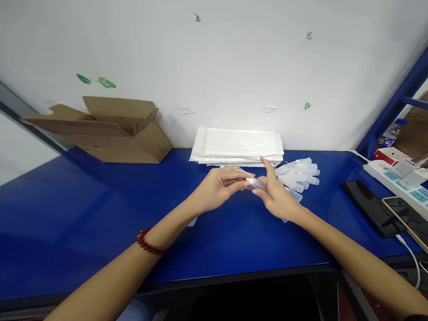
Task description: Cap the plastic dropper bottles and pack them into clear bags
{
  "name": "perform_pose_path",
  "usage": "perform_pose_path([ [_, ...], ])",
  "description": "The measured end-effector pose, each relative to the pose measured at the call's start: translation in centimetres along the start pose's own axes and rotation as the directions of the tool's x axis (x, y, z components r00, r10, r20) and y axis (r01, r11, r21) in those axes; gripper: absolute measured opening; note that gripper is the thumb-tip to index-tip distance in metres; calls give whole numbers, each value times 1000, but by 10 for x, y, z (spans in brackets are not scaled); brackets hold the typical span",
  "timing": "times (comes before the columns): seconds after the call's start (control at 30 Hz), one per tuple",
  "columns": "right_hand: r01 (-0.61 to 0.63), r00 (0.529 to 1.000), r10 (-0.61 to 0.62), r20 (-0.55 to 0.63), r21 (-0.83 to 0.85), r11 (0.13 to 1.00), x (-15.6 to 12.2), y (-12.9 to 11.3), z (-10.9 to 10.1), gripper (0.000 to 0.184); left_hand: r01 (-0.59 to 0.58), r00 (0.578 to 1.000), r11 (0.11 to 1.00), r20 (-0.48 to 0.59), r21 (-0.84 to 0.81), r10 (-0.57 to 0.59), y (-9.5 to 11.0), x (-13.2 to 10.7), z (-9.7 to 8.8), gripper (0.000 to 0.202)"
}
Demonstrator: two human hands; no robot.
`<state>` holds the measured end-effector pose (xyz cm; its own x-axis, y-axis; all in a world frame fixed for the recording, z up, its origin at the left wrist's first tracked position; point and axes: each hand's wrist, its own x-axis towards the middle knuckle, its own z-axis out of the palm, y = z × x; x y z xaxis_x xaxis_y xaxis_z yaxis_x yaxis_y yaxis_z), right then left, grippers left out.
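Note:
Over the blue table, my two hands meet on a small translucent plastic bottle with a white top [258, 184]. My left hand [215, 187], with a red bead bracelet at the wrist, pinches the white end. The clear body sits in the fingers of my right hand [277, 200], whose one finger points up. Just behind the right hand lies a pile of similar translucent bottles [301, 174], partly covered by it. A pale translucent piece [192, 222] shows below my left forearm, mostly hidden.
Against the wall lies a stack of flat white packets [242, 145]. An open cardboard box [127, 140] stands at the left. To the right are a black phone [374, 207], another phone [415, 223] and a white power strip [410, 186] with cables. The table's front edge runs below my arms.

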<state>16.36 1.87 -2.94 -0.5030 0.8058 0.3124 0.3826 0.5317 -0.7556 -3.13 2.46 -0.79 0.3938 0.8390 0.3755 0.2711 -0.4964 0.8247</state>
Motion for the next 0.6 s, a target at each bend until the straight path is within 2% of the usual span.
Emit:
perform_pose_path([
  [0.1, -32, 999, 31, 19, 75, 997, 1, -2, -2, 85, 2, 1000, 1000, 2, -28, -1, 2, 0, 0, 30],
  [0.2, -33, 999, 30, 34, 63, 997, 1, -2, -1, 83, 47, 999, 998, 28, -43, -45, 3, 2, -1, 32],
  [0.3, -28, 999, 28, 38, 20, 999, 0, -3, 0, 82, 168, 984, 982, 72, -88, -162, 3, 5, -2, 37],
  [0.4, -36, 998, 36, 56, 2, 999, -1, -5, 0, 81, 281, 952, 955, 154, -93, -265, 4, 6, -3, 43],
  [0.6, -67, 994, 65, 91, 22, 997, -1, -3, -1, 84, 213, 950, 974, 249, -72, -190, 7, 4, -7, 31],
])
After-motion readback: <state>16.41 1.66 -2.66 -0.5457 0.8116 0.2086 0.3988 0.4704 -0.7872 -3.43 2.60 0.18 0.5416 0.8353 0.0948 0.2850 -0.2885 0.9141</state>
